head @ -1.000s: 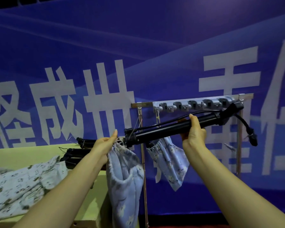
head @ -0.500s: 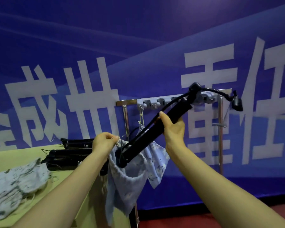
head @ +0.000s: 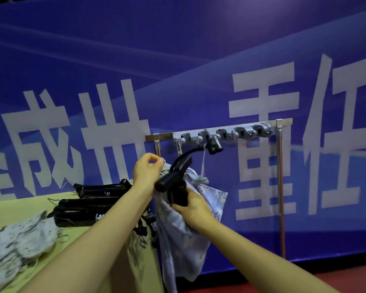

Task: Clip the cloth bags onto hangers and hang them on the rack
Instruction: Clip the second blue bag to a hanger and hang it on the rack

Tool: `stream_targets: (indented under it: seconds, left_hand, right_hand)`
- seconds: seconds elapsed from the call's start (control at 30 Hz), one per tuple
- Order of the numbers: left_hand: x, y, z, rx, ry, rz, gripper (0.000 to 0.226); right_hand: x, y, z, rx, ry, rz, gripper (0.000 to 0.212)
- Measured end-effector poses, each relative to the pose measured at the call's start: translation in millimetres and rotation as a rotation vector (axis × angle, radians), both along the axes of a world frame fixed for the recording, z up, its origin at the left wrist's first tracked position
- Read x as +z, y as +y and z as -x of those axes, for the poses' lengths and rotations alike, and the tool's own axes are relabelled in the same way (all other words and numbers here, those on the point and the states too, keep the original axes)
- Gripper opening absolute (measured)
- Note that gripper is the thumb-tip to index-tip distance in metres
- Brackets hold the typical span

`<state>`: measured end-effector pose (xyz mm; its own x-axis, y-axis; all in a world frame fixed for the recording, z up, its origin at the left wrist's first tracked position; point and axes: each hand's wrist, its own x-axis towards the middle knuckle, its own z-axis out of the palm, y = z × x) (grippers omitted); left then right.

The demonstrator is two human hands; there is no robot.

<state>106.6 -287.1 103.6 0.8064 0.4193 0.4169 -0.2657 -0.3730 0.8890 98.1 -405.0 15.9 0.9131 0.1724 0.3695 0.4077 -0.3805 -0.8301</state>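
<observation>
My right hand (head: 191,208) grips the black bar of a hanger (head: 174,180), which now points toward me with its curved black hook (head: 212,145) up at the grey rack rail (head: 230,133). My left hand (head: 147,170) pinches the gathered top edge of a pale blue cloth bag (head: 178,246) that droops below the hanger. A second pale blue bag (head: 211,193) hangs behind it under the rail. Whether the hook sits on the rail is blurred.
Several black folded hangers (head: 89,205) lie on the yellow-green table (head: 13,210) at left, beside a heap of printed cloth bags (head: 19,240). The rack's metal leg (head: 281,187) stands at right before a blue banner wall. Red floor shows below.
The hanger has swung from lying across to pointing steeply up, hook end raised to the rail. My right hand slid down to its lower end; my left hand rose with the bag's edge.
</observation>
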Motion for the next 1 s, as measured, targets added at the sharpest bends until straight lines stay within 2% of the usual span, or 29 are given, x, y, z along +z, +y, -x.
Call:
stream_targets:
  seconds: [0.1,0.23,0.33,0.4,0.47,0.57,0.6,0.7,0.8,0.87,1.0]
  left_hand:
    - [-0.2,-5.5,-6.6,-0.119,0.007,0.040,0.023]
    - [5.3,-3.7,-19.8,-0.210,0.028,0.105,0.024]
    - [7.8,-11.3,-27.8,-0.249,0.043,0.121,0.027]
    - [7.4,-21.2,-31.2,-0.269,0.070,0.148,0.030]
    - [5.4,-30.0,-34.5,-0.302,0.099,0.213,0.030]
    - [2.9,-41.6,-34.5,-0.385,0.132,0.274,0.026]
    - [2.0,-45.2,-34.2,-0.408,0.135,0.270,0.025]
    - [3.6,-52.0,-36.5,-0.434,0.120,0.256,0.025]
    - [7.3,-53.8,-40.1,-0.432,0.101,0.241,0.026]
    - [6.5,-56.0,-39.7,-0.447,0.125,0.189,0.026]
    - [-3.1,-57.0,-36.2,-0.510,0.175,0.128,0.026]
  right_hand:
    - [1.1,-13.6,-3.0,-0.012,0.017,0.213,0.030]
    - [-10.5,-35.7,-4.6,-0.032,0.057,0.271,0.034]
    - [-21.1,-47.2,-6.2,-0.061,0.064,0.352,0.029]
    - [-22.0,-49.8,-7.8,-0.024,0.054,0.401,0.020]
    - [-19.1,-52.1,-8.6,0.031,0.083,0.515,0.031]
    - [-19.1,-54.4,-6.1,0.115,0.114,0.644,0.018]
    - [-20.2,-55.2,-5.0,0.100,0.094,0.677,0.019]
    - [-18.8,-61.2,1.5,-0.028,-0.038,0.859,0.038]
    - [-13.2,-63.0,8.9,-0.095,-0.283,1.031,0.038]
    - [-6.1,-59.0,13.1,-0.060,-0.375,0.949,0.035]
    - [22.9,-44.6,21.9,0.063,-0.467,0.586,0.023]
